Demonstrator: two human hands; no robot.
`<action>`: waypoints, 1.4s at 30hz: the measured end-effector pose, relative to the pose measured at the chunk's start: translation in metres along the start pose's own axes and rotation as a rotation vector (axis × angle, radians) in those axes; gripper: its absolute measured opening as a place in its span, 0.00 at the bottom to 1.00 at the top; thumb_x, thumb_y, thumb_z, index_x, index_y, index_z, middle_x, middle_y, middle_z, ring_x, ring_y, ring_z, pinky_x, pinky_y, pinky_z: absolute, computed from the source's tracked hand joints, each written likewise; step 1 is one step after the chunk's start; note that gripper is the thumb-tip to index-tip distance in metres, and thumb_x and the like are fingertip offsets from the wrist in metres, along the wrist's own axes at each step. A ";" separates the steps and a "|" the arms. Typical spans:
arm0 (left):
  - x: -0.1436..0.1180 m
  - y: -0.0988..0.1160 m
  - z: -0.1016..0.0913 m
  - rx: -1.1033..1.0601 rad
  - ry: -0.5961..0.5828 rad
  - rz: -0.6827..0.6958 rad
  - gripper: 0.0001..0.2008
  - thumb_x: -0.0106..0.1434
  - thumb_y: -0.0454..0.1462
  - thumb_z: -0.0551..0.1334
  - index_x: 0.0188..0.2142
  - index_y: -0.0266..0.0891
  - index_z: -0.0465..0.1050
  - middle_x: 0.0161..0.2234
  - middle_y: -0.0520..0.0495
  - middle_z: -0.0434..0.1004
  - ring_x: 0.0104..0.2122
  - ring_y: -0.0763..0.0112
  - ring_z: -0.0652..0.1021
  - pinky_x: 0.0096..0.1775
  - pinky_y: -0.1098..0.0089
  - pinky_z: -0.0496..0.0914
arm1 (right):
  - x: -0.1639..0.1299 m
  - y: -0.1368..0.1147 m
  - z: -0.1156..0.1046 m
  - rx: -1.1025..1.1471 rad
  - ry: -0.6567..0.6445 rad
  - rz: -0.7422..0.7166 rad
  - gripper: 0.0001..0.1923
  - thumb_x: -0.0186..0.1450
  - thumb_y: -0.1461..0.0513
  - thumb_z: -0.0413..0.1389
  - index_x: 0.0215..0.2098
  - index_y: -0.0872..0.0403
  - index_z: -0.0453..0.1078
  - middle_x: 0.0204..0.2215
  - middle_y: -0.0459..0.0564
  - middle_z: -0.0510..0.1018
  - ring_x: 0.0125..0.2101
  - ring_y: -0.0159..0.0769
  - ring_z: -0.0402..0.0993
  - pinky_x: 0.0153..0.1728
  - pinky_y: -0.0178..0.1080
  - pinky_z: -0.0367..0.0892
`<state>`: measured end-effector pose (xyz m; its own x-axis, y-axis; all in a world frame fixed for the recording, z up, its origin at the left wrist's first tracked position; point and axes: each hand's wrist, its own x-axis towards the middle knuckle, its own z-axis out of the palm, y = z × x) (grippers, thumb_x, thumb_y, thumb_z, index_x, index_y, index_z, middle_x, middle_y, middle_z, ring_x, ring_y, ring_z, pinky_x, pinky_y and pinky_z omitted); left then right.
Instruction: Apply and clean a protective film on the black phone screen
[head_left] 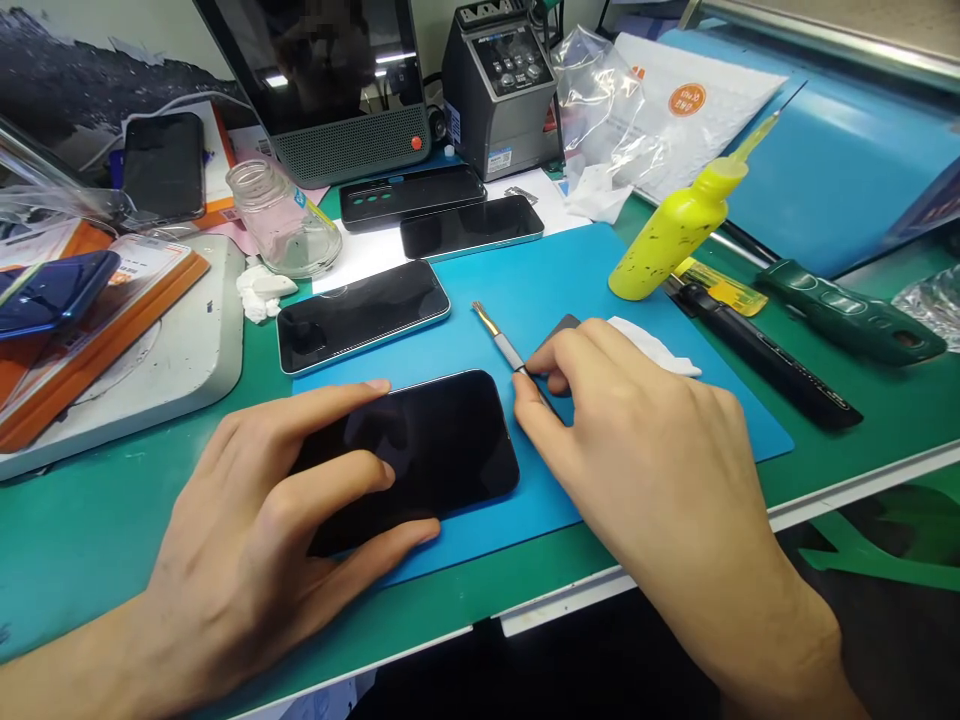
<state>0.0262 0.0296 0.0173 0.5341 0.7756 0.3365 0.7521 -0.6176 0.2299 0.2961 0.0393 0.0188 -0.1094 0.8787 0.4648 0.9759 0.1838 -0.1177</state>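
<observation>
A black-screened smartphone (442, 440) lies face up on the blue mat (525, 275). My left hand (255, 530) holds it by its long edges, thumb on the near side, one finger on the far edge and another on the glass. Between the thumb and fingers of my right hand (637, 430) is a slim pen-shaped tool (508, 350) with a grey barrel and gold-coloured tip. That tip rests on or just above the mat, pointing away from me; its exact kind is unclear. Beside the right fingers, a dark flat piece (564, 324) and white tissue (656, 347) are partly covered.
Another phone (364, 312) lies behind mine, with a further phone (472, 226) and black case (412, 195) beyond. A glass jar (285, 220) stands at left. To the right are a tilted yellow needle bottle (671, 235), black cutter (772, 355) and green-handled tool (847, 310).
</observation>
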 end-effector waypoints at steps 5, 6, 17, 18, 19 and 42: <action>0.002 0.000 0.000 -0.036 -0.013 -0.011 0.12 0.74 0.48 0.66 0.52 0.55 0.67 0.69 0.51 0.71 0.61 0.47 0.81 0.56 0.38 0.79 | 0.006 0.002 0.004 0.022 -0.055 0.047 0.06 0.74 0.61 0.61 0.37 0.50 0.71 0.31 0.47 0.80 0.25 0.37 0.72 0.24 0.42 0.52; 0.002 -0.001 0.000 -0.042 -0.017 -0.013 0.12 0.75 0.48 0.66 0.52 0.55 0.67 0.70 0.51 0.71 0.61 0.48 0.81 0.56 0.39 0.79 | 0.007 0.003 0.006 0.035 -0.057 0.051 0.06 0.73 0.62 0.61 0.37 0.50 0.71 0.31 0.46 0.80 0.25 0.37 0.72 0.25 0.42 0.52; -0.001 -0.011 0.005 -0.135 -0.059 0.044 0.20 0.74 0.47 0.71 0.58 0.50 0.68 0.72 0.47 0.70 0.64 0.57 0.77 0.61 0.55 0.73 | -0.003 0.017 -0.006 0.812 -0.069 0.219 0.10 0.75 0.68 0.58 0.45 0.46 0.77 0.32 0.39 0.77 0.28 0.29 0.72 0.30 0.36 0.67; 0.000 -0.011 0.004 -0.137 -0.069 0.048 0.19 0.74 0.47 0.71 0.58 0.48 0.68 0.71 0.45 0.71 0.65 0.57 0.76 0.62 0.55 0.72 | -0.004 0.018 -0.009 0.863 -0.068 0.227 0.14 0.76 0.69 0.56 0.46 0.44 0.80 0.33 0.39 0.79 0.29 0.29 0.74 0.31 0.35 0.69; 0.002 -0.010 0.004 -0.140 -0.075 0.058 0.19 0.75 0.46 0.71 0.58 0.47 0.68 0.70 0.43 0.71 0.66 0.57 0.76 0.64 0.56 0.71 | -0.005 0.020 -0.011 0.902 -0.074 0.230 0.18 0.77 0.69 0.54 0.49 0.42 0.82 0.34 0.39 0.81 0.32 0.29 0.77 0.33 0.33 0.72; 0.001 -0.011 0.011 -0.134 -0.070 0.087 0.21 0.77 0.47 0.66 0.63 0.43 0.68 0.69 0.38 0.70 0.67 0.50 0.73 0.63 0.49 0.68 | -0.010 0.022 -0.008 0.756 0.069 -0.018 0.09 0.79 0.53 0.63 0.45 0.47 0.81 0.33 0.45 0.88 0.27 0.36 0.85 0.30 0.40 0.79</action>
<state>0.0227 0.0387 0.0053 0.6241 0.7226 0.2973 0.6458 -0.6912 0.3243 0.3204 0.0309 0.0185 -0.0879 0.8478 0.5230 0.5761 0.4715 -0.6676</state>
